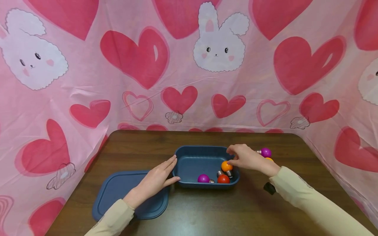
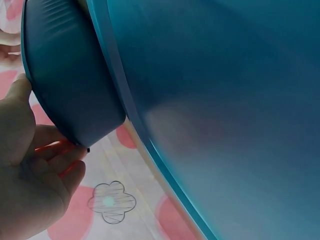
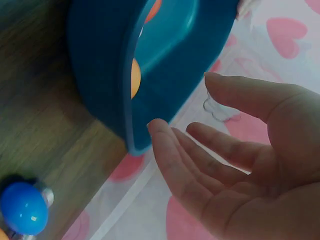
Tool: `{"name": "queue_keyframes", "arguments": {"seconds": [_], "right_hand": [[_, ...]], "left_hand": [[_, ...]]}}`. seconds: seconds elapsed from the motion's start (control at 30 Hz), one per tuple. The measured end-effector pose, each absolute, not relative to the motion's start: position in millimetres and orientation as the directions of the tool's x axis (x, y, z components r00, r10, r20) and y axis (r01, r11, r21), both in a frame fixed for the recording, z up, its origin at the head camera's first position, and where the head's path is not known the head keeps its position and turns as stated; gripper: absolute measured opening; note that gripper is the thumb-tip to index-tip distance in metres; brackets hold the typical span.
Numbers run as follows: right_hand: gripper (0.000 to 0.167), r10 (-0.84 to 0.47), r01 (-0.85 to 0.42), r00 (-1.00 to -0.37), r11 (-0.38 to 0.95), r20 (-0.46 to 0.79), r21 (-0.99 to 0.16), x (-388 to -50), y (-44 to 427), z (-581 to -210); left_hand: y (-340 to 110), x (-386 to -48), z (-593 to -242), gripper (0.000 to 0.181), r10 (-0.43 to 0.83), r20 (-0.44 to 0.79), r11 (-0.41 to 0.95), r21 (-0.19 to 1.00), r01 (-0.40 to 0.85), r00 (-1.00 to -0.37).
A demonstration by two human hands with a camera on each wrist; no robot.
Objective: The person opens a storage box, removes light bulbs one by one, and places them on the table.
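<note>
Blue box (image 1: 187, 167) is sitting mid-table, open side up. Three bulbs are lying inside: orange bulb (image 1: 226, 166) and red bulb (image 1: 223, 179) near the right end, purple bulb (image 1: 203, 178) left of them by the near wall.

Right hand (image 1: 248, 158) is hovering over the right end, beside the orange bulb; fingers are bending loosely, thumb standing well apart, holding nothing.

Left hand (image 1: 159, 173) is touching the left end, fingers lying nearly straight, thumb spreading wide toward the near corner.

Blue lid (image 1: 118, 191) is lying left of the box, partly under the left arm. Right side: second purple bulb (image 1: 266, 152), plus blue bulb (image 3: 24, 208) on the wooden table (image 1: 206, 209). Heart-print cloth (image 1: 203, 114) is hanging behind.
</note>
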State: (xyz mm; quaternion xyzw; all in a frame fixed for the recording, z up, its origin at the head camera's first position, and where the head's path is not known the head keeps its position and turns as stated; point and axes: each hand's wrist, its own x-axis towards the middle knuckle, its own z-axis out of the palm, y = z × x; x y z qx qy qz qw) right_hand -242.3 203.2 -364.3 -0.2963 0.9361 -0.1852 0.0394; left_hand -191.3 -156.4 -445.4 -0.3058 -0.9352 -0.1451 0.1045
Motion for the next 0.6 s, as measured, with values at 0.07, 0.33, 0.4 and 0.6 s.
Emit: {"name": "queue_keyframes", "arguments": {"seconds": [0.07,0.33,0.4,0.6], "right_hand": [[0.035,-0.566,-0.529,-0.824,0.764,0.009,-0.37,-242.9,198.9,-365.6],[0.04,-0.52,-0.472,-0.849,0.825,-0.092,-0.312,-243.8,184.7,-369.3],[0.038,-0.503,-0.454,-0.856,0.84,-0.117,-0.297,-242.8,181.2,-369.8],[0.024,-0.46,-0.398,-0.872,0.867,-0.169,-0.301,-241.1,175.1,-374.4]], "left_hand": [[-156.3,-191.4,-445.2,0.075,0.541,0.281,0.772,0.209,0.6,-0.793],[-156.3,-191.9,-444.1,0.076,0.54,0.273,0.774,0.21,0.597,-0.796],[-156.4,-191.3,-444.0,0.076,0.541,0.275,0.772,0.213,0.599,-0.795],[-156.5,-190.7,-444.4,0.076,0.548,0.289,0.766,0.206,0.609,-0.785]]}}
